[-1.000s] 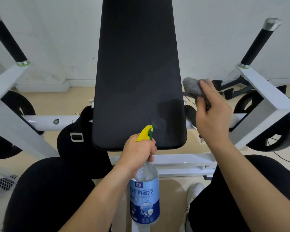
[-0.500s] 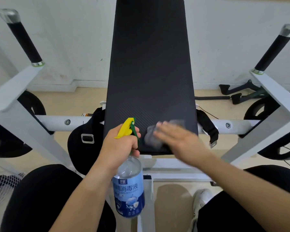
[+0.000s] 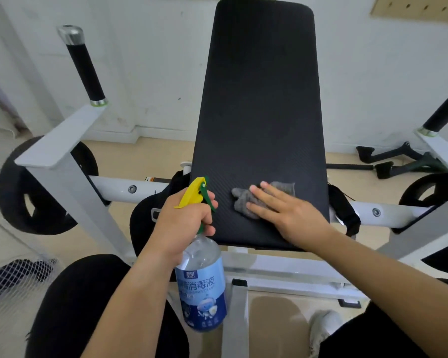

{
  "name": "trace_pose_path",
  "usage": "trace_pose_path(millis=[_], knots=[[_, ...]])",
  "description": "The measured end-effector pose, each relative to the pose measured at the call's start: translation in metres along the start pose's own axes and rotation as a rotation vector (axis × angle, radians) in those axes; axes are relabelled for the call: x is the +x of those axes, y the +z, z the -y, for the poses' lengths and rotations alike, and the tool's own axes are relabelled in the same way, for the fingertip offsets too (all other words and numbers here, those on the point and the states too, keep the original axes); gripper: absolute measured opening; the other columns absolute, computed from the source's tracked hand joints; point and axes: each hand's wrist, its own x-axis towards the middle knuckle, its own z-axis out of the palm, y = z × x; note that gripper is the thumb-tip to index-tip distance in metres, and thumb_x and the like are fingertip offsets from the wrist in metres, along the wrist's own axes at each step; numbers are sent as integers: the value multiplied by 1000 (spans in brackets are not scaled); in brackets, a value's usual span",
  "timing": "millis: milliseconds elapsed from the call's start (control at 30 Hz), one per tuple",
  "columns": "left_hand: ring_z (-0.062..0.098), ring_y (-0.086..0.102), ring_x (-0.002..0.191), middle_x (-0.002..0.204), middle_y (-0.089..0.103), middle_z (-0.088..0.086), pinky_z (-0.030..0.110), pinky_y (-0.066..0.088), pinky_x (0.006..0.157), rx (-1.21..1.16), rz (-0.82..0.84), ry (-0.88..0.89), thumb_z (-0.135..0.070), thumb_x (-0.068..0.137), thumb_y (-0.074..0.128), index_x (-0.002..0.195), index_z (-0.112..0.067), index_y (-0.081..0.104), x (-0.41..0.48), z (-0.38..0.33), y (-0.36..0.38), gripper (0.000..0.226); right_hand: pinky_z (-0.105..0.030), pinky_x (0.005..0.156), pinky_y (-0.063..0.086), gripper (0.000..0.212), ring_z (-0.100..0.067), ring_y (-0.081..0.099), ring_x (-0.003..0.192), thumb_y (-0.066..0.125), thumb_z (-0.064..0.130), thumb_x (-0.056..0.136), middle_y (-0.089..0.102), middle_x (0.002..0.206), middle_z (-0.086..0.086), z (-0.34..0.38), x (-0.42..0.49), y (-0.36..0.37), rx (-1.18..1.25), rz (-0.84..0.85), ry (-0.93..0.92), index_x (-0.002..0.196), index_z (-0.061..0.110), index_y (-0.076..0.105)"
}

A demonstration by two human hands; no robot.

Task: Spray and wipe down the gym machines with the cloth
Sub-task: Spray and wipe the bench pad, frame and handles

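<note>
White machine frame (image 3: 57, 148): spans the picture from the left edge to the right edge, stands on a beige floor (image 3: 150, 158) against a pale wall (image 3: 145, 60).

Black back pad (image 3: 261, 99): fills the centre from the top edge to just below the middle, narrower at the top, wider at the bottom.

Black weight plates: one at the left edge (image 3: 11, 192), one at the right edge (image 3: 424, 189), each behind a white arm of the frame.

Black handle (image 3: 84, 65) in the upper left: tilts up from the left arm, ends in a silver cap.

Spray bottle (image 3: 202, 288) in the lower centre: hangs with its blue label toward the camera, its yellow head (image 3: 192, 193) just beside the pad's lower left edge.

Left hand (image 3: 184, 223): grips the bottle's neck under the yellow head, fingers (image 3: 208, 198) clenched round it.

Right hand (image 3: 292, 213): lies flat on the lower part of the pad, right of centre, fingers (image 3: 264, 192) straight and released, pressing down on the cloth.

Grey cloth (image 3: 239, 200): sits crumpled on the pad under the right hand, shows past the fingertips to the left and above them.
</note>
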Motion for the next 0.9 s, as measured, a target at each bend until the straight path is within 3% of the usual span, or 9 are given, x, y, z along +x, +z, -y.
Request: trace_pose_path(millis=[133, 233, 333, 400, 500, 567, 667, 767, 900], knots=[[18, 53, 49, 100, 73, 15, 23, 47, 47, -26, -57, 0, 15, 77, 50, 93, -8, 70, 4, -5, -12, 35, -49, 97, 53, 58, -28, 34, 146, 53, -3, 93, 36, 159, -3, -46, 73, -8, 92, -92, 353, 143, 25, 53], [18, 53, 51, 99, 72, 13, 22, 46, 45, -49, -61, -16, 16, 77, 49, 95, -7, 69, 9, -5, -19, 35, -50, 102, 48, 49, -26, 30, 149, 47, 4, 99, 34, 160, -3, -38, 115, -10, 195, -171, 550, 144, 24, 51], [18, 52, 51, 99, 71, 14, 23, 47, 46, -38, -48, -35, 16, 77, 49, 96, -5, 70, 12, -3, -24, 35, -48, 92, 55, 58, -33, 47, 137, 59, -8, 84, 49, 150, -9, 17, 99, 3, 229, -230, 337, 136, 18, 59], [19, 53, 52, 100, 71, 15, 24, 47, 47, -34, -52, -30, 16, 77, 49, 95, -6, 70, 14, -1, -28, 35, -42, 97, 53, 67, -30, 48, 137, 62, -10, 75, 50, 150, -7, 62, 59, 17, 250, -180, 104, 135, 20, 60], [19, 54, 51, 102, 73, 16, 26, 47, 48, -29, -67, -32, 15, 76, 51, 95, -7, 71, 13, -2, -34, 35, -39, 113, 41, 57, -26, 39, 144, 56, -1, 84, 44, 154, -6, 86, 11, 22, 179, -44, -215, 137, 20, 57], [17, 54, 53, 100, 72, 15, 25, 47, 48, -17, -57, -40, 16, 77, 51, 98, -4, 71, 10, 0, -35, 35, -39, 111, 43, 53, -26, 43, 142, 56, 1, 87, 45, 153, -7, 62, 15, 17, 90, -46, -252, 136, 18, 59], [18, 54, 57, 94, 69, 13, 24, 47, 47, 57, 2, -68, 17, 77, 50, 96, 1, 69, 3, 4, -33, 32, -36, 107, 45, 52, -29, 54, 132, 51, -1, 85, 54, 146, -7, 7, 48, 0, 100, -217, 140, 132, 18, 64], [18, 51, 49, 88, 65, 15, 23, 44, 44, 103, 79, -116, 16, 77, 49, 90, 1, 66, -1, 10, -28, 26, -49, 104, 48, 43, -32, 52, 134, 53, 1, 94, 53, 147, -11, -39, 77, -32, 192, -333, 501, 133, 14, 62], [16, 49, 47, 79, 59, 15, 23, 41, 44, 154, 60, -174, 11, 77, 52, 84, -2, 62, 1, 16, -30, 18, -48, 109, 43, 42, -29, 47, 138, 50, 10, 98, 49, 150, -9, -60, 119, -58, 203, -392, 520, 139, 17, 58]])
